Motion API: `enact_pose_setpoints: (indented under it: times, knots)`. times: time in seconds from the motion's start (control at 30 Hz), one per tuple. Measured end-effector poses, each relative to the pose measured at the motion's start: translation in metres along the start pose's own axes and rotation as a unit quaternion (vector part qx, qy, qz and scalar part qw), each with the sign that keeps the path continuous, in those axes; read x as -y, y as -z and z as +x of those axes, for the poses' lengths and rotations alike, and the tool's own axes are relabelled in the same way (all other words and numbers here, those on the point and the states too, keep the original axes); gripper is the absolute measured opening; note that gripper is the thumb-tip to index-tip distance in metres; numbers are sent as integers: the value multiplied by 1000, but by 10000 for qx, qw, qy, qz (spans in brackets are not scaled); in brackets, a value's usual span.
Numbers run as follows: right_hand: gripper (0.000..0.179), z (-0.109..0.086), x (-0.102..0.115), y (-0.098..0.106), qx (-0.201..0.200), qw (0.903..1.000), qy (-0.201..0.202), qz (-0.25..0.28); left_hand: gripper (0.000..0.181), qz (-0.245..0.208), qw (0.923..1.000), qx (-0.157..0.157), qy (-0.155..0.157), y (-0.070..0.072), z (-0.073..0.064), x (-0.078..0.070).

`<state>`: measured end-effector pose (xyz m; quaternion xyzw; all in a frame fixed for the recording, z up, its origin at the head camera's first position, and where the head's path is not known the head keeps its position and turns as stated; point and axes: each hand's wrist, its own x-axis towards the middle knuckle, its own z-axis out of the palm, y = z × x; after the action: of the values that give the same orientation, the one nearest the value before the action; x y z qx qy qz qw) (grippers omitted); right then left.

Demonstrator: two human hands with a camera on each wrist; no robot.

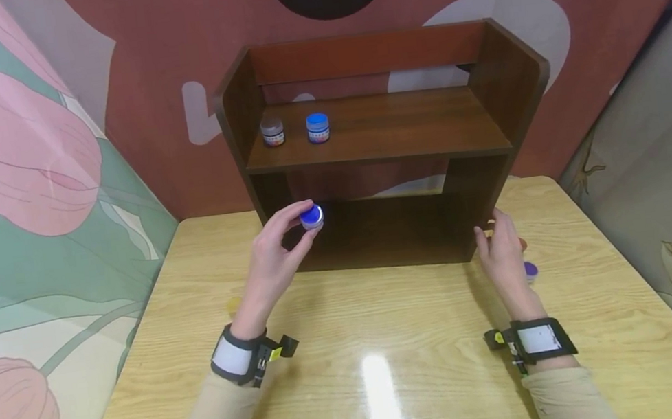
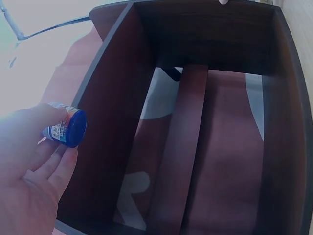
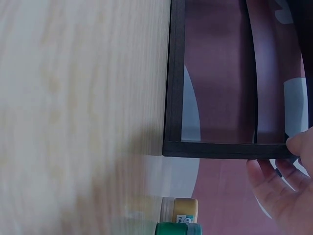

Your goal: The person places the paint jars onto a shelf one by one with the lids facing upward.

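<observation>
Already, two jars [image 1: 318,128] stand toward the rack's [image 1: 517,85] left edge. Left hand [image 1: 270,262] pinches a third jar [image 1: 312,217]; right hand [image 1: 501,253] grips the rack; others [image 1: 531,270] apparently wait on the desk [image 1: 434,364]

A small jar [image 1: 312,218] with a deep blue lid and a printed label is pinched between the thumb and fingers of the left grip [image 1: 272,251], tilted and raised off the surface [image 1: 424,324], before the left part of the shelf unit [image 1: 390,248]. That dark brown, two-tiered unit stands upright toward the surface's far edge, the right grip [image 1: 503,253] at its right side panel. On its upper shelf, a grey-lidded jar [image 1: 272,132] stands upright near the left end, with a bright blue-lidded jar [image 1: 318,128] upright to its right, slightly apart.
</observation>
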<state>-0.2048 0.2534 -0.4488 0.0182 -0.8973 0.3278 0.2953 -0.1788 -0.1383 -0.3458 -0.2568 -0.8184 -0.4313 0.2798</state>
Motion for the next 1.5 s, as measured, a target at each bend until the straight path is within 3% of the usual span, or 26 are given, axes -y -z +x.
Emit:
enact_pose_setpoints:
  times: [0.63,0.83,1.2,1.5]
  knots:
    - [37,0,0,-1,-172,9995,197,160,46,-191,9986,-88,-490,-8,21,-18]
    - [38,0,0,0,-123,9998,119,111,46,-231,9982,-58,-545,-10,25,-21]
    - [38,1,-3,-3,-270,9990,302,162,45,-160,9973,-300,-654,-2,38,-25]
    - [38,0,-1,-2,-288,9989,336,166,46,-205,9974,-210,-653,-3,54,-40]
